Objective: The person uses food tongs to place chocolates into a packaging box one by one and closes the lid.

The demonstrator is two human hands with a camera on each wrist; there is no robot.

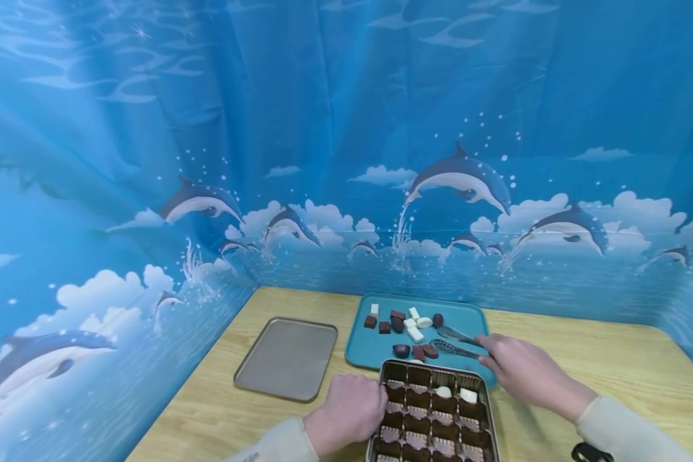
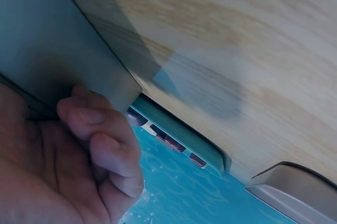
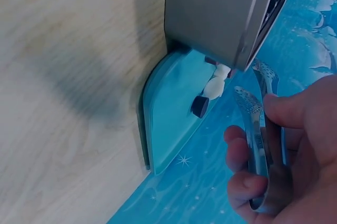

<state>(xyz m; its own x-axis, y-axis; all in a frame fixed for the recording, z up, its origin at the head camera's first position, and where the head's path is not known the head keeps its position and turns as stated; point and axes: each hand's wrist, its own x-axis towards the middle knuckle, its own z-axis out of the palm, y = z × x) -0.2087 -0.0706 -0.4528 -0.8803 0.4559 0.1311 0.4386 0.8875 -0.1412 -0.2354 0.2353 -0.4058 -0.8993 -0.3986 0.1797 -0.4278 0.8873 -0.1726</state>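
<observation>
My left hand grips the left rim of a metal box with brown compartments; its fingers curl by the outer wall in the left wrist view. A round white chocolate and a square white chocolate sit in separate compartments near the far right corner. My right hand holds metal tongs, arms spread, nothing between the tips. They hover over a teal tray, where dark chocolates and white chocolates lie scattered. The box's near end is out of frame.
A flat grey-brown metal tray, possibly a lid, lies on the wooden table to the left. A blue dolphin-print curtain hangs behind and to the left. A black object shows beneath the right sleeve.
</observation>
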